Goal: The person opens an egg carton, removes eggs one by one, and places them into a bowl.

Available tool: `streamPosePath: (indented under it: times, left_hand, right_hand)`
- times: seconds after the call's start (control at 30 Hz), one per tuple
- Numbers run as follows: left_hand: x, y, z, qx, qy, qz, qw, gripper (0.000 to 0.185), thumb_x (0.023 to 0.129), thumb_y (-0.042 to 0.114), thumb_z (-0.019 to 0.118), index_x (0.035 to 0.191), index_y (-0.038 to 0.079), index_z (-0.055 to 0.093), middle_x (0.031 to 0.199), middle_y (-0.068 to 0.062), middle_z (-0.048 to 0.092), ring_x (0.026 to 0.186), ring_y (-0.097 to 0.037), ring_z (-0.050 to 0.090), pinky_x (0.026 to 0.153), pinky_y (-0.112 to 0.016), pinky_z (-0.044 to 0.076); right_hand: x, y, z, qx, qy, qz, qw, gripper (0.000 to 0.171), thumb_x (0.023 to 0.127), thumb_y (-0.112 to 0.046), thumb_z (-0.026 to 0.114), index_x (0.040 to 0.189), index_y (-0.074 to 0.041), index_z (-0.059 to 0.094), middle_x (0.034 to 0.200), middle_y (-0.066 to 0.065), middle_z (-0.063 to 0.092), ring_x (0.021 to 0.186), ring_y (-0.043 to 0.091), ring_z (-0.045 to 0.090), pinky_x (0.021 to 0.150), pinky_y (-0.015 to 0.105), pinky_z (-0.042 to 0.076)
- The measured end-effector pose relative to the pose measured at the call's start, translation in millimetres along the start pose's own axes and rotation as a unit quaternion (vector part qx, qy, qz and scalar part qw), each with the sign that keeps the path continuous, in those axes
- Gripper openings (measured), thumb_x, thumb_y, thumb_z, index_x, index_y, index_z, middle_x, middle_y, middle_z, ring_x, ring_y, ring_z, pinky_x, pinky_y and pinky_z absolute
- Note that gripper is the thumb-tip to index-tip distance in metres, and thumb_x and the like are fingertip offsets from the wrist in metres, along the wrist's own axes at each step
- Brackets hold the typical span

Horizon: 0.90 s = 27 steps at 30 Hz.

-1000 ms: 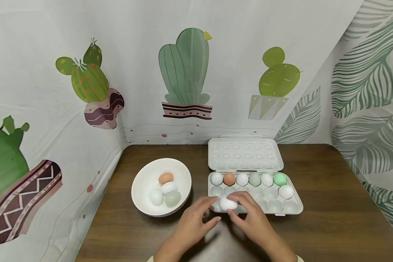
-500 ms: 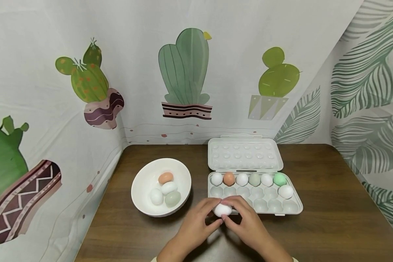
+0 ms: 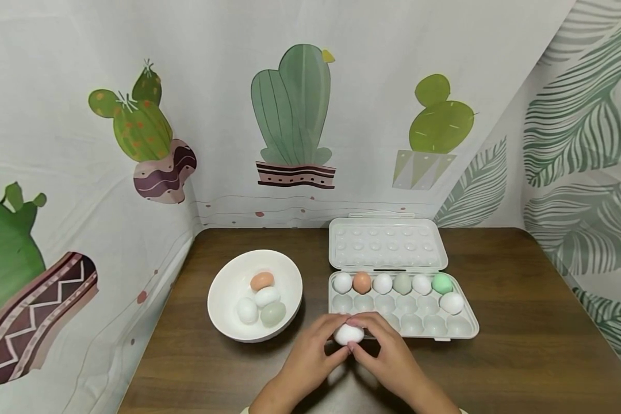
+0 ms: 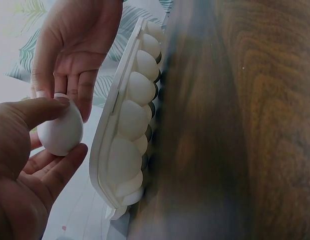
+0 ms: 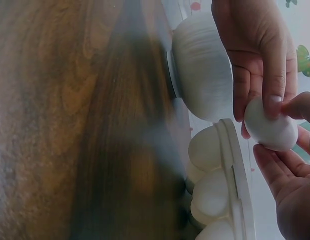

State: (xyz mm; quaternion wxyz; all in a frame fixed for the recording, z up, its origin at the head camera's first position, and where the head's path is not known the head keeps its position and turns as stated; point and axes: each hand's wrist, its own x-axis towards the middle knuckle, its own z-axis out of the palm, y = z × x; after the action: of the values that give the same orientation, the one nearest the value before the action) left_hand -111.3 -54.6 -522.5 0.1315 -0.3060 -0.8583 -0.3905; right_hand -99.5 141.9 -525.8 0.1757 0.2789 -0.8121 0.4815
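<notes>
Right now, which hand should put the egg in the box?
Probably the right hand: both hold the egg, but the right is nearer most empty cups, the left hand nearer the bowl.

- Left hand (image 3: 310, 352): bare; slender fingers, tapered at the tips.
- Right hand (image 3: 385, 355): bare; matching slender build, fine creases across the palm in the left wrist view.
- Left thumbnail (image 5: 275, 99): short, rounded edge.
- Left sleeve (image 3: 245, 410): pale cream; only a narrow edge visible at the lower frame border.
- Right sleeve (image 3: 463, 411): same pale cream; likewise only a narrow edge visible.
</notes>
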Motion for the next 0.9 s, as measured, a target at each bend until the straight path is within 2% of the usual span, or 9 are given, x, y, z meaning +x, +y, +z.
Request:
streamPosePath:
  times: [0.17,0.4,0.53,0.8,0.9]
  left_hand:
    - [-0.4,-0.5,0.0,-0.007,0.003,-0.003,1.0000,0.051,0.083,0.017,0.083,0.131,0.016,0.064,0.122,0.003,0.067,0.109,-0.011,0.067,0.090,-0.025,0.056]
    - [-1.0,0.1,-1.8,-0.010,0.009,0.004,0.9999,0.048,0.085,0.019,0.082,0.129,0.018,0.064,0.120,0.004,0.068,0.107,-0.010,0.067,0.090,-0.026,0.056]
    - [-1.5,-0.1,-3.2,-0.007,0.005,-0.006,0.9999,0.046,0.085,0.021,0.082,0.128,0.017,0.065,0.120,0.004,0.068,0.108,-0.010,0.066,0.091,-0.026,0.056]
    - [-2.9,-3.2,-6.9,0.012,0.016,-0.009,0.9998,0.048,0.080,0.020,0.086,0.124,0.012,0.067,0.118,0.001,0.068,0.105,-0.011,0.067,0.089,-0.026,0.057]
    - [-2.4,-3.2,-9.7,0.012,0.022,-0.012,0.9996,0.048,0.079,0.020,0.087,0.123,0.013,0.068,0.117,0.001,0.068,0.104,-0.011,0.067,0.087,-0.025,0.057]
  right_hand:
    - [-1,-1,-1,-0.010,-0.013,0.018,1.000,0.040,0.088,-0.010,0.077,0.126,-0.017,0.064,0.125,-0.003,0.064,0.115,0.011,0.061,0.103,0.011,0.042]
    - [-2,-2,-2,-0.024,-0.023,0.016,0.999,0.040,0.090,-0.012,0.076,0.128,-0.018,0.063,0.126,-0.004,0.063,0.116,0.011,0.061,0.105,0.011,0.040]
    - [-2,-3,-3,-0.034,-0.028,0.020,0.999,0.045,0.090,-0.014,0.076,0.132,-0.019,0.060,0.128,-0.005,0.062,0.116,0.011,0.062,0.105,0.011,0.041]
    - [-1,-1,-10,-0.038,-0.028,0.039,0.998,0.048,0.091,-0.015,0.076,0.135,-0.016,0.058,0.129,-0.003,0.062,0.112,0.019,0.063,0.096,0.028,0.051]
    - [-1,0,-13,-0.041,-0.025,0.044,0.998,0.049,0.090,-0.014,0.076,0.135,-0.017,0.058,0.130,-0.003,0.062,0.113,0.020,0.063,0.095,0.030,0.053]
